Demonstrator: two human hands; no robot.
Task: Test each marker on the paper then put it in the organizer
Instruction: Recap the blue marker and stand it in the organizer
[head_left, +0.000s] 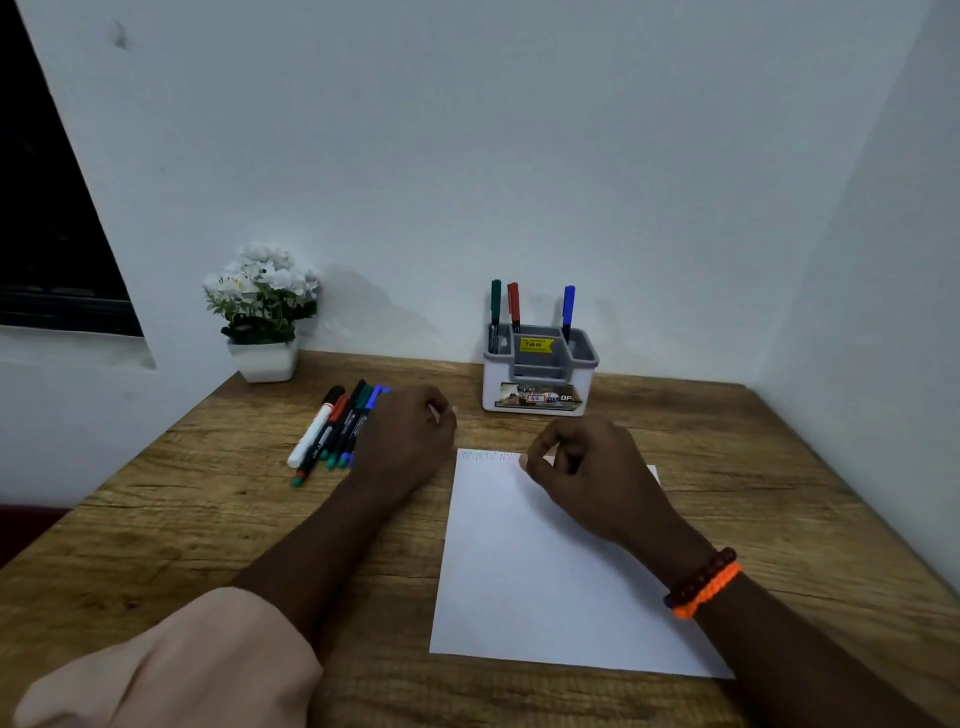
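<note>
Several capped markers (337, 431) lie in a bunch on the wooden desk, left of the white paper (540, 571). My left hand (405, 441) hovers at the right edge of that bunch, fingers loosely curled, covering part of a blue marker; I see nothing gripped in it. My right hand (582, 467) hangs over the paper's top edge with curled fingers and holds nothing. Faint test scribbles (488, 456) run along the paper's top left. Behind it stands the white and grey organizer (491, 389), with a green marker (496, 301), a red marker (513, 304) and a blue marker (569, 306) upright in it.
A white pot of white flowers (262, 312) stands at the desk's back left, against the wall. Walls close the desk at the back and right. Orange and dark bead bracelets (701, 584) are on my right wrist.
</note>
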